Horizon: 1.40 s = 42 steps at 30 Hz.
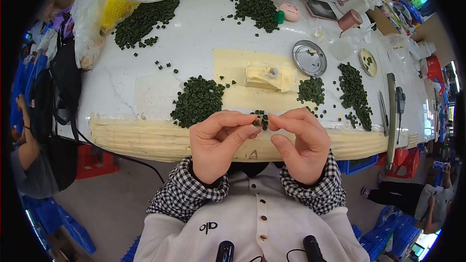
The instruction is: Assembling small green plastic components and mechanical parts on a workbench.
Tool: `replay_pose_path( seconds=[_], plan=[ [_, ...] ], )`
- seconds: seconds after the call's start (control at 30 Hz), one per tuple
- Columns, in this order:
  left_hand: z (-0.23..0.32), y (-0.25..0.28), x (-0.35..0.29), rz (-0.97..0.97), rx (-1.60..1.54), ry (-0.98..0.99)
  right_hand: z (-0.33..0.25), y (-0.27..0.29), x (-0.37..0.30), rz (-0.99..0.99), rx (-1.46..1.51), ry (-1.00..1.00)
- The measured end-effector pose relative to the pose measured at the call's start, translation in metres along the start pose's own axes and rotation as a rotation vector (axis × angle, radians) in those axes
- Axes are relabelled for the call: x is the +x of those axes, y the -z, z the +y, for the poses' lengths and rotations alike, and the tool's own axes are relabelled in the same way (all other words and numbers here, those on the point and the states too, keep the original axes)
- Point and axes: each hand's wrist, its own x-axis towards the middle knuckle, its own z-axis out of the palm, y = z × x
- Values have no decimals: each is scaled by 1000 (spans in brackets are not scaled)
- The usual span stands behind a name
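Observation:
Between thumb and forefinger, my left hand (213,140) pinches a small dark green spool-shaped part (256,122) near the table's front edge. My right hand (303,145) is close beside it, thumb and forefinger apart, with no part visible between them. Several like green parts (264,116) lie on the table between the two hands. A large pile of green parts (196,101) spreads out just beyond my left hand. Past my right hand sits a smaller pile of green pieces (310,91). Behind both, a tape-covered block (269,76) with a small round knob on top rests on yellow tape.
More green piles lie at the right (355,94), far middle (257,13) and far left (150,17). A round metal tin (309,58), shallow dish (368,62), tweezers (383,114) and a long green strip (391,121) lie on the right. A white cable (136,0) crosses the back left.

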Motion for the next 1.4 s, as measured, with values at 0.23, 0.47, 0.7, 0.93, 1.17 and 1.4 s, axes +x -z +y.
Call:
replay_pose_path(
  seconds=[0.23,0.47,0.7,0.93,1.17,1.4],
  plan=[
    [11,-7,9,68,22,25,-10,24,51,77,-503,194],
    [8,-4,8,103,56,57,8,16,75,4,-652,263],
    [4,-2,6,96,-9,43,4,19,74,93,-599,305],
    [3,-2,7,97,-22,56,-10,25,65,-128,-238,373],
    [3,-2,7,75,-15,43,-8,12,54,-254,5,81],
    [2,-2,6,74,-18,10,-8,13,55,-258,-62,107]
  ],
)
